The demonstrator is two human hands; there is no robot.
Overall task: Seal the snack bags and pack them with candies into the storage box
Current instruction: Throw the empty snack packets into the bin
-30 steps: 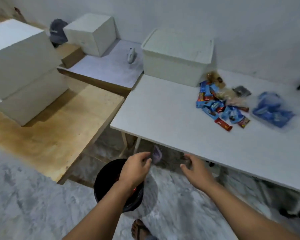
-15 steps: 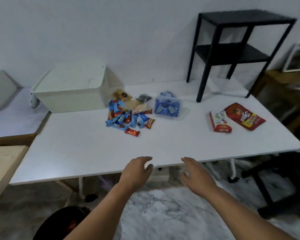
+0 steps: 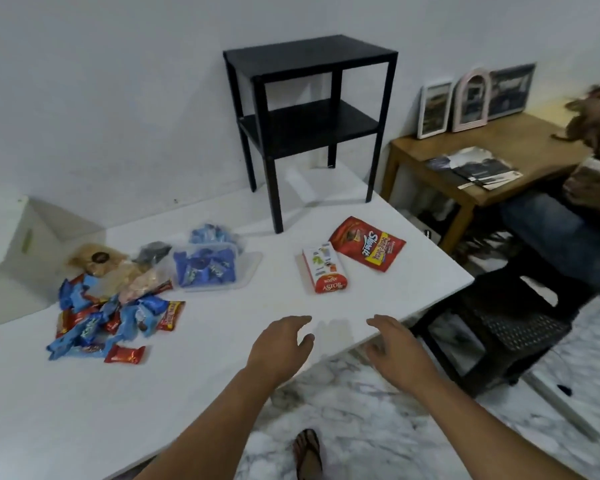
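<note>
— Where are the snack bags?

— My glossy red foil snack pouch (image 3: 368, 243) lies flat near the right edge of the white tabletop (image 3: 205, 358), and the small red-and-white Astor snack carton (image 3: 323, 270) lies just beside it, toward me. Both look unsealed yet, though I can't tell for sure.

— And the candies?

— The heap of blue and red wrapped candies (image 3: 111, 320) sits toward the left, with a clear plastic tub of blue sweets (image 3: 207, 268) behind it. The white plastic storage box (image 3: 4, 244) is at the far left corner, mostly out of view. I judge they're spread out so I can sort before packing.

— Your hands?

— My left hand (image 3: 279, 344) hovers over the near edge, fingers loosely curled and apart, holding nothing. My right hand (image 3: 394, 344) hangs just off the edge, likewise spread and empty. Both forearms reach forward, palms turned inward, ready for the pouch, I'd guess.
</note>
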